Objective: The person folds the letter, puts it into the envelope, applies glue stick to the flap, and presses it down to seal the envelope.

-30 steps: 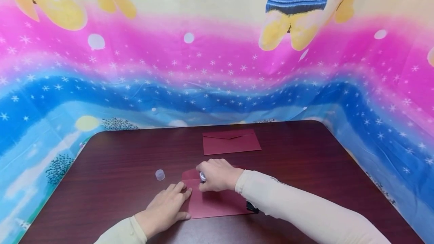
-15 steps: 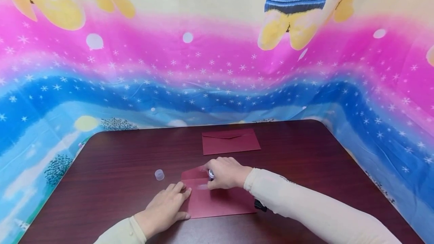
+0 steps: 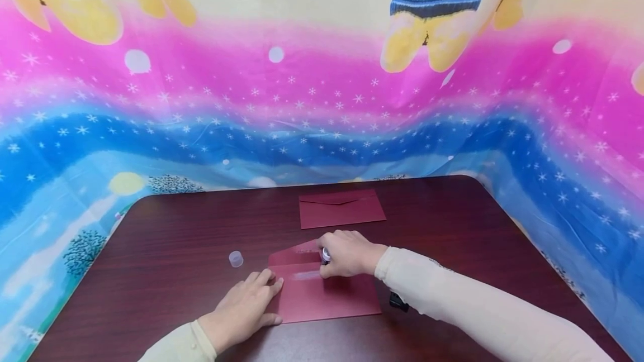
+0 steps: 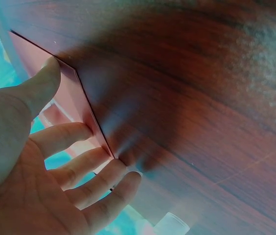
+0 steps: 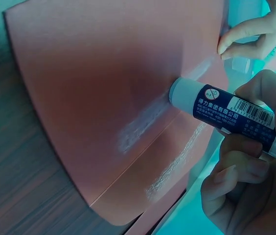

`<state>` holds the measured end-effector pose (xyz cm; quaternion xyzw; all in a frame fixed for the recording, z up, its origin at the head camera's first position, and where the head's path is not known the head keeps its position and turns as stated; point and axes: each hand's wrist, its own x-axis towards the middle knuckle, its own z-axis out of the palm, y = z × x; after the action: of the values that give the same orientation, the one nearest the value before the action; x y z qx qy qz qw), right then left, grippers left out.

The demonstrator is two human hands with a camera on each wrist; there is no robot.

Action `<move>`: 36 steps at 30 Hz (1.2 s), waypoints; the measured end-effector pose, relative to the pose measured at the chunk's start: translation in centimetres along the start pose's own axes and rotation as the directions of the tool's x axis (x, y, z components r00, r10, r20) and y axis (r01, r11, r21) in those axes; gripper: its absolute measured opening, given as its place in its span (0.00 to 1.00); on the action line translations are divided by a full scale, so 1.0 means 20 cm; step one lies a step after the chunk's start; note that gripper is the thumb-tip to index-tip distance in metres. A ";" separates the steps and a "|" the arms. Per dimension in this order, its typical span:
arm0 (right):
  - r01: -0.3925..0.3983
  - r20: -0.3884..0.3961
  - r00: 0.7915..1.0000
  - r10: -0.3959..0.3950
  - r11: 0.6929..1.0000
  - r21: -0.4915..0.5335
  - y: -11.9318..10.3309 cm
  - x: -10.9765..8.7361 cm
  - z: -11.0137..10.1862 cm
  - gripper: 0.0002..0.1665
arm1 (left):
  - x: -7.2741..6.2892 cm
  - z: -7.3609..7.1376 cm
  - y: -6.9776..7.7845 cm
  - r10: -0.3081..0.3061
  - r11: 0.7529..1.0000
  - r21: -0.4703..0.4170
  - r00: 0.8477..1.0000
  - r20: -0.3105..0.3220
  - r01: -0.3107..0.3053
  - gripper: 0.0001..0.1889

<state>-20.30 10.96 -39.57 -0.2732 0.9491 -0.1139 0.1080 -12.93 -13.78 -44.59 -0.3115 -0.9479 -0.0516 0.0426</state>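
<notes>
A dark red envelope [image 3: 327, 300] lies on the table with its flap [image 3: 287, 256] folded out. My right hand [image 3: 349, 253] grips a glue stick [image 5: 233, 115], its tip at the envelope's body just below the fold line. Whitish glue streaks show on both body [image 5: 145, 125] and flap in the right wrist view. With fingers spread, my left hand [image 3: 246, 303] rests along the envelope's left edge; in the left wrist view its thumb and fingertips lie at that edge. A translucent cap [image 3: 236, 259] stands on the table beyond the left hand.
A second dark red envelope [image 3: 342, 209], its flap folded down, lies farther back on the brown table [image 3: 176, 233]. A patterned cloth [image 3: 302, 105] hangs behind the table and along its sides.
My right hand has slid to the right across the envelope with the glue stick, uncovering a longer whitish streak. The left hand has kept its place at the edge.
</notes>
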 end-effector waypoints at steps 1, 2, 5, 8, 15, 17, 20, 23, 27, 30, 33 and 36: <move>-0.002 -0.002 1.000 0.002 1.000 -0.001 0.01 -0.01 0.00 0.10 | 0.00 0.00 0.00 0.000 1.000 0.001 1.000 0.000 0.000 0.36; -0.002 -0.003 1.000 0.002 1.000 -0.003 0.01 -0.01 -0.01 0.11 | 0.00 0.00 0.00 0.002 1.000 0.001 1.000 -0.002 -0.002 0.36; -0.003 -0.007 1.000 0.003 1.000 -0.001 0.03 -0.03 -0.01 0.11 | 0.00 0.00 0.00 0.006 1.000 0.001 1.000 -0.006 -0.006 0.36; -0.012 -0.004 1.000 0.012 1.000 0.003 0.05 -0.04 -0.02 0.11 | 0.00 0.00 0.00 0.006 1.000 0.000 1.000 -0.008 -0.006 0.36; -0.026 0.007 1.000 0.026 0.999 0.030 0.09 -0.07 -0.03 0.11 | 0.00 0.00 -0.01 0.004 1.000 -0.002 1.000 -0.001 -0.004 0.36; -0.025 0.002 1.000 0.025 0.999 0.036 0.11 -0.09 -0.03 0.12 | 0.00 0.00 -0.01 0.005 1.000 0.000 1.000 -0.002 -0.005 0.36; -0.033 -0.003 0.999 0.033 0.999 0.036 0.13 -0.11 -0.04 0.12 | 0.00 0.01 -0.01 0.006 1.000 0.004 1.000 -0.006 -0.006 0.36; -0.043 -0.005 0.999 0.043 0.999 0.032 0.16 -0.12 -0.04 0.13 | 0.00 0.00 0.00 0.003 1.000 0.004 1.000 -0.006 -0.003 0.36; -0.060 -0.005 0.998 0.061 0.998 0.029 0.19 -0.15 -0.05 0.13 | 0.00 0.00 0.00 -0.006 1.000 -0.003 1.000 0.002 0.006 0.36; -0.068 -0.011 0.998 0.068 0.997 0.024 0.20 -0.16 -0.05 0.13 | 0.00 0.00 0.00 -0.008 1.000 -0.008 1.000 0.005 0.008 0.36; -0.071 -0.017 0.997 0.072 0.997 0.018 0.21 -0.17 -0.04 0.13 | 0.00 0.00 0.01 -0.010 1.000 -0.013 1.000 0.008 0.010 0.36; -0.076 -0.021 0.997 0.077 0.996 0.045 0.22 -0.18 -0.04 0.13 | 0.00 0.00 0.01 -0.012 1.000 -0.014 1.000 0.013 0.012 0.36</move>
<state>-19.72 16.63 -39.51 -0.2326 0.9573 -0.1335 0.1075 -12.79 -13.67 -44.59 -0.3062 -0.9497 -0.0565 0.0340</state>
